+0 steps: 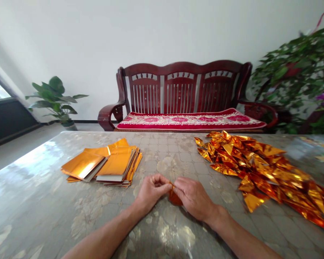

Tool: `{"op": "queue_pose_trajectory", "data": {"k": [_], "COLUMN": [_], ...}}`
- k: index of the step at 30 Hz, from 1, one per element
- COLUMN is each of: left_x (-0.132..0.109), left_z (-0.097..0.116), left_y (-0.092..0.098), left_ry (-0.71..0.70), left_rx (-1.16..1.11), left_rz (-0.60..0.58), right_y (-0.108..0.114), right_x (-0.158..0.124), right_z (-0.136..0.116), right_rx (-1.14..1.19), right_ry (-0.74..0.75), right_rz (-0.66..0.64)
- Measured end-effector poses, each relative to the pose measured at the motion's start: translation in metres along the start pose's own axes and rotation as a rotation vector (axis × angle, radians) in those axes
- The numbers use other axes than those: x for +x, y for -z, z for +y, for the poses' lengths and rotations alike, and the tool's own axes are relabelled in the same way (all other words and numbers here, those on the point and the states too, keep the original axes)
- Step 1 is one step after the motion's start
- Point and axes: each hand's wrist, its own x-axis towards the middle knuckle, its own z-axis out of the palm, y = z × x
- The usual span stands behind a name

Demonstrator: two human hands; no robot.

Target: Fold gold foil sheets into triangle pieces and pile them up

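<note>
My left hand and my right hand meet at the middle of the marble-patterned table. Both pinch a small piece of gold foil paper, mostly covered by the fingers. A stack of flat gold foil sheets lies to the left of my hands. To the right spreads a heap of folded gold foil pieces, pointed and crinkled.
Behind the table stands a dark red wooden bench with a red patterned cushion. A potted plant sits on the floor at the left, and a large leafy plant fills the right side.
</note>
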Motion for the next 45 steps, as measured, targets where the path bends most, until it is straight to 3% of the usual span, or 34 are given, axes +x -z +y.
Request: {"op": "queue_pose_trajectory", "data": {"k": [8,16,18,24,30,39,45], "left_x": [-0.001,0.003,0.003,0.008,0.009,0.008,0.008], "left_z": [-0.003,-0.003,-0.001,0.003,0.002,-0.002,-0.005], "left_y": [-0.001,0.001,0.002,0.006,0.006,0.007,0.007], "left_ry": [-0.113,0.005,0.006,0.054,0.062,-0.015,-0.030], "left_rx": [0.145,0.076,0.067,-0.161,-0.250,-0.176,-0.115], "left_rz": [0.093,-0.095,-0.079,0.085,0.206,0.283,0.180], "right_y": [0.002,0.000,0.003,0.012,0.006,0.007,0.008], "right_x": [0.002,0.005,0.006,0.012,0.009,0.011,0.012], "right_z": [-0.004,0.002,0.004,0.017,0.025,0.022,0.026], "right_rx": [0.036,-0.021,0.111,0.853,1.084,0.985,0.841], "right_ry": [-0.034,0.015,-0.050,-0.322,-0.407,-0.368,-0.353], "right_rz": [0.005,0.047,0.048,0.145,0.166,0.223,0.283]}}
